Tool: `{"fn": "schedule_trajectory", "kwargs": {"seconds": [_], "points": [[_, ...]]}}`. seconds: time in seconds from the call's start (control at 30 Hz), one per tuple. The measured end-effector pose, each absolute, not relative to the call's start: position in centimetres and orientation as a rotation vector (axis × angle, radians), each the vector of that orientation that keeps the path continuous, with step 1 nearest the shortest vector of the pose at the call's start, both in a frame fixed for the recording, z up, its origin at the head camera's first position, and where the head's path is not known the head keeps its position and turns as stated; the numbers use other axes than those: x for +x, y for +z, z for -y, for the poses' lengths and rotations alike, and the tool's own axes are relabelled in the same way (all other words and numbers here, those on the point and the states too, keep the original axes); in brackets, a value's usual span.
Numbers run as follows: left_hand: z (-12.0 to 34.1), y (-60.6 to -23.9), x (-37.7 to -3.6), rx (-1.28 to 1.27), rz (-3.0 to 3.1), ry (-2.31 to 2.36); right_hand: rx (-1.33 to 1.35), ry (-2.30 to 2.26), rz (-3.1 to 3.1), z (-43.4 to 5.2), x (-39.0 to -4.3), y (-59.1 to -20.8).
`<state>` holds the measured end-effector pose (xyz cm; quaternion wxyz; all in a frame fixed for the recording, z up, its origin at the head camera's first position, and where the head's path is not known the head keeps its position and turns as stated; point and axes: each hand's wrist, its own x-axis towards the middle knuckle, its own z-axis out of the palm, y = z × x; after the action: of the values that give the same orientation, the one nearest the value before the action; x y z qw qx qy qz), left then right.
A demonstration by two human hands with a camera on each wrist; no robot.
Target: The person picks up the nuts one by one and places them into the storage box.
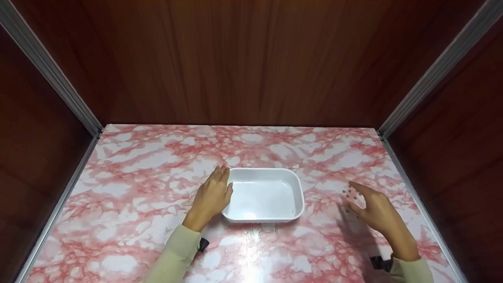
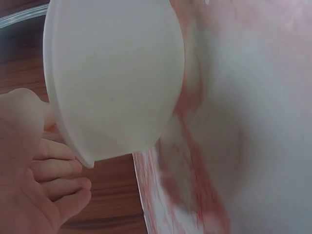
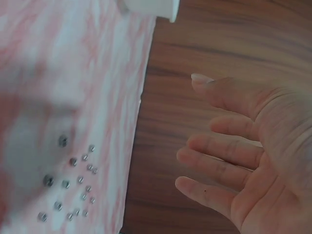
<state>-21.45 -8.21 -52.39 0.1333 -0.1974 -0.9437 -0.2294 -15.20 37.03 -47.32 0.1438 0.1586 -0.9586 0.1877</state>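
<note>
A white rectangular tray (image 1: pixel 262 198) with rounded corners stands on the table. My left hand (image 1: pixel 212 194) is at its left rim, fingers extended and thumb toward the inside. In the left wrist view the tray's outer wall (image 2: pixel 114 83) fills the upper middle, with the fingers (image 2: pixel 56 168) loosely spread beside its rim. My right hand (image 1: pixel 375 208) hovers to the right of the tray, thumb and fingers apart and nothing between them. Several small silvery metal nuts (image 3: pixel 48 181) lie scattered on the tabletop near its fingertips; the hand partly hides them in the head view.
The table (image 1: pixel 149 165) has a red-and-white marbled top. Dark wood-grain panels (image 1: pixel 251 63) enclose it at the back and both sides, with grey metal strips (image 1: pixel 51 70) at the corners. A bright reflection shows on the tabletop in front of the tray.
</note>
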Motion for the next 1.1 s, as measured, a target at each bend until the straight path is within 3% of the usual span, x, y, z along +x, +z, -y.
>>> {"fn": "schedule_trajectory", "kwargs": {"seconds": [0.6,1.1], "points": [[7.0,-53.2,-20.0,-0.528,2.826,-0.853,0.387,0.451,2.735,-41.2,-10.7,-50.7],[7.1,-53.4,-19.9,-0.491,2.835,-0.998,0.308,0.357,2.892,-42.3,-9.6,-53.2]]}}
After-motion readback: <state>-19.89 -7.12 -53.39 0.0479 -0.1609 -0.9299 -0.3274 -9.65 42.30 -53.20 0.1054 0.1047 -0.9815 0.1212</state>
